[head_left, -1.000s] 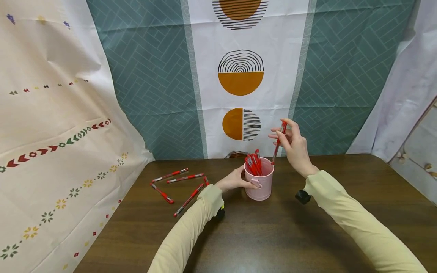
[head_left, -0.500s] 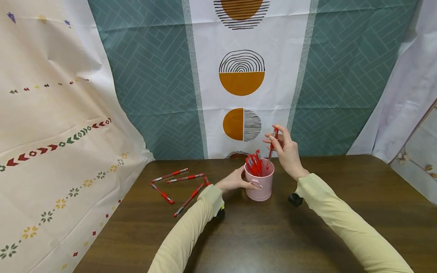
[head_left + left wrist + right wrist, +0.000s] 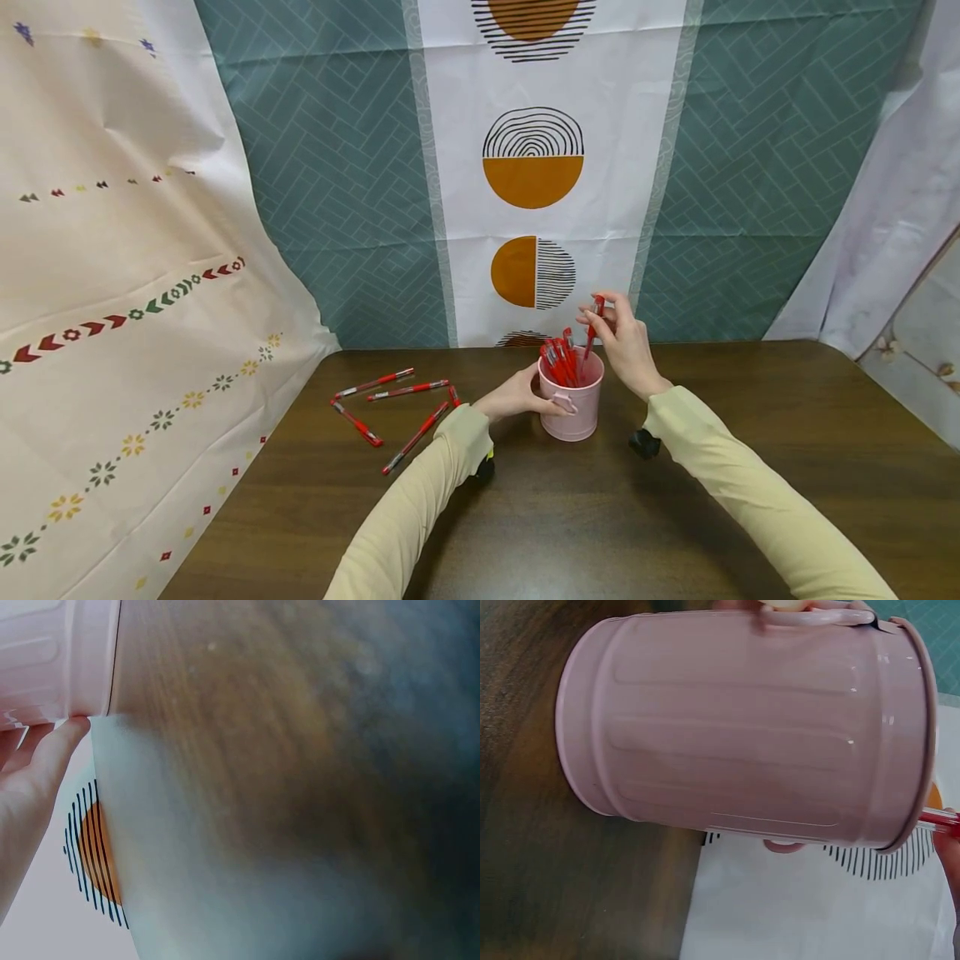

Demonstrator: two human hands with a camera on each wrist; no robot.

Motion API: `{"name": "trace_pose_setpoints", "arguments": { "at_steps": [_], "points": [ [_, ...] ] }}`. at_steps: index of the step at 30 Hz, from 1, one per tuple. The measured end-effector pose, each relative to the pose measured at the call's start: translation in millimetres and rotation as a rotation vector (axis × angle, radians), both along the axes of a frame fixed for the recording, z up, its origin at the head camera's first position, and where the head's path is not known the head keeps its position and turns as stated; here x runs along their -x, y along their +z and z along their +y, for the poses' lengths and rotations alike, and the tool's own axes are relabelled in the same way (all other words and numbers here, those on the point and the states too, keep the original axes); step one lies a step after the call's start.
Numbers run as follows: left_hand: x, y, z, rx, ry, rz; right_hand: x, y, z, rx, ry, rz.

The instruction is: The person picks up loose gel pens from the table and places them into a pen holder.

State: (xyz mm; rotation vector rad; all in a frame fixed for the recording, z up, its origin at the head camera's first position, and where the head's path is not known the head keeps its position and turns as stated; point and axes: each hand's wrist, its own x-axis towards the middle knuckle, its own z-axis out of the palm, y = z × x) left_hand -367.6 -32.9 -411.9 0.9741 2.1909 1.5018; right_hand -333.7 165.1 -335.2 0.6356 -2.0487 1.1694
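A pink metal bucket [image 3: 570, 423] stands upright on the table, with several red pens [image 3: 558, 362] leaning in its left half. My left hand [image 3: 516, 397] grips the bucket's left side, thumb in front by the small handle. Fingers of that hand lie against its wall in the left wrist view, where the bucket [image 3: 45, 652] fills the upper left. Over the mouth, my right hand [image 3: 628, 346] pinches a red pen [image 3: 590, 340] by its upper end, the lower end down inside the rim. In the right wrist view this pen [image 3: 937, 819] crosses the rim of the bucket [image 3: 742, 727].
Several red pens lie scattered on the brown table [image 3: 555, 525] at the left, among them a pen [image 3: 416, 438] beside the left forearm. Behind the table's back edge hangs a patterned cloth [image 3: 360, 208]. A cream cloth [image 3: 150, 333] drapes along the left side.
My right hand has moved left and down, taking the pen from beside the rim to inside the bucket's mouth. The left hand and bucket have stayed in place.
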Motion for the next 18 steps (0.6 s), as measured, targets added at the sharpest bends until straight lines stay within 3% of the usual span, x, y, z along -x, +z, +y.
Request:
{"name": "trace_pose_setpoints", "arguments": {
  "at_steps": [12,18],
  "points": [
    [0.7,-1.5,1,-0.023,-0.019,-0.003,-1.4,-13.0,-1,-0.058,0.022,-0.088],
    [1.8,-0.4,0,-0.034,-0.034,-0.030,-0.9,-14.2,-1,-0.019,-0.016,-0.173]
  ]
}}
